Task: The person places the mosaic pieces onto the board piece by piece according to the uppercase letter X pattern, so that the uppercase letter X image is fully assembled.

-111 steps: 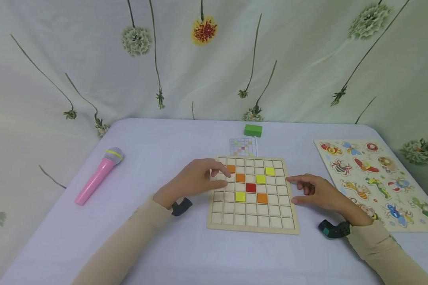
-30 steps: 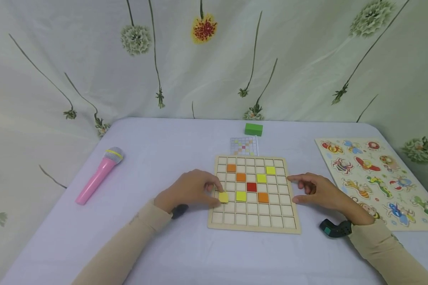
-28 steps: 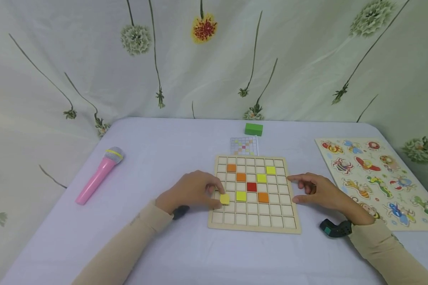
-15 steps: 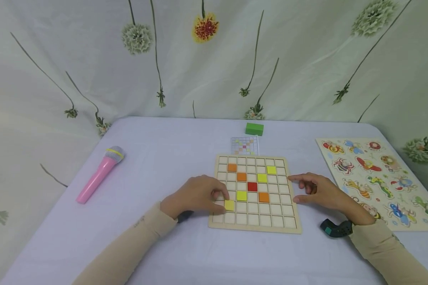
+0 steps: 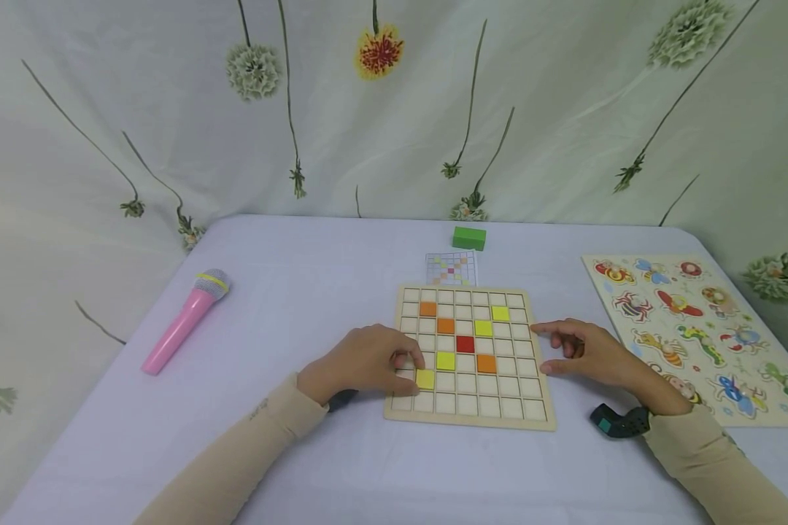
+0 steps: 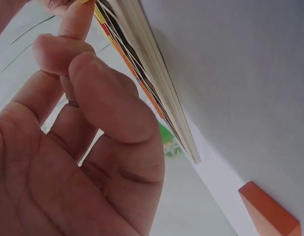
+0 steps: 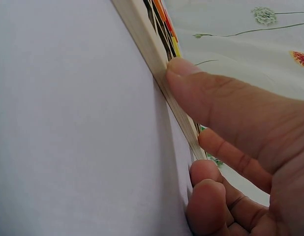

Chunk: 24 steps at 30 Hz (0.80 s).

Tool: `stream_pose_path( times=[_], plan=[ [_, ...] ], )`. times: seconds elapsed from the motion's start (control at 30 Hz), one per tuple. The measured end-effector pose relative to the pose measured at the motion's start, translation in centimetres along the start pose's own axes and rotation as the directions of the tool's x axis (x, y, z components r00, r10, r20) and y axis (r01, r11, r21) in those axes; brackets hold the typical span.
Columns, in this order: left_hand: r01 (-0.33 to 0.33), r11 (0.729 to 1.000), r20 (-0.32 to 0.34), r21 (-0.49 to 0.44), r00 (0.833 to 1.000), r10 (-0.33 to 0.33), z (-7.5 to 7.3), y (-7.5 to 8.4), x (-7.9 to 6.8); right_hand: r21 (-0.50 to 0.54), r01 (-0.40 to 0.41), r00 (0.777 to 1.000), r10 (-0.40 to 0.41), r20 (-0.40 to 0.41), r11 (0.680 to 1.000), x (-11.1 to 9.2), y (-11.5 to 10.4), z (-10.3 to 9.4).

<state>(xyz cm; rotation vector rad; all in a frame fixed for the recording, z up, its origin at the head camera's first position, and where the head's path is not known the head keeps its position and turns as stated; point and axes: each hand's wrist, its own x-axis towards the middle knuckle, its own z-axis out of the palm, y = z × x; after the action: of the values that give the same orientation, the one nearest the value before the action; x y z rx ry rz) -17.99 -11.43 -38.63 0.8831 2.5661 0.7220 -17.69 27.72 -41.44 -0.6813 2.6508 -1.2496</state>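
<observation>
A square wooden grid board [image 5: 469,421] lies on the white table, with orange, yellow and red tiles in some cells. At its lower left, my left hand [image 5: 368,359] pinches a yellow tile [image 5: 425,379] between thumb and index finger, with the tile over a second-column cell near the bottom. In the left wrist view, a fingertip touches a bit of yellow at the top edge. My right hand [image 5: 587,354] touches the board's right edge with the tips of thumb and index finger, its other fingers curled. In the right wrist view the thumb [image 7: 184,71] rests on the wooden edge.
Behind the board lie a small printed grid card [image 5: 451,268] and a green block [image 5: 469,238]. A pink toy microphone [image 5: 187,321] is at left, an insect picture board [image 5: 696,339] at right. An orange block [image 6: 270,211] shows in the left wrist view.
My left hand has come down from the board's upper left. The yellow tile appeared in its fingers and moved down and right to a lower cell. The right hand has stayed in place.
</observation>
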Motion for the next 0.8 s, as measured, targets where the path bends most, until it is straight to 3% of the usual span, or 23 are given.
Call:
stream_pose_path(
  times=[0.37, 0.67, 0.8],
  plan=[
    [0.020, 1.000, 0.023, 0.005, 1.000, -0.020, -0.8, -0.2, -0.2, 0.010, -0.005, 1.000, 0.005, -0.002, 1.000, 0.0, -0.1, 0.1],
    [-0.023, 0.991, -0.001, -0.129, 1.000, 0.023, -3.5, -2.3, -0.8, -0.006, -0.026, 1.000, 0.026, -0.005, 1.000, 0.1, 0.0, 0.0],
    [-0.001, 0.988, 0.009, -0.155, 1.000, 0.003, -5.0, -3.7, -1.3, -0.006, -0.021, 1.000, 0.021, -0.005, 1.000, 0.1, -0.1, 0.0]
  ],
)
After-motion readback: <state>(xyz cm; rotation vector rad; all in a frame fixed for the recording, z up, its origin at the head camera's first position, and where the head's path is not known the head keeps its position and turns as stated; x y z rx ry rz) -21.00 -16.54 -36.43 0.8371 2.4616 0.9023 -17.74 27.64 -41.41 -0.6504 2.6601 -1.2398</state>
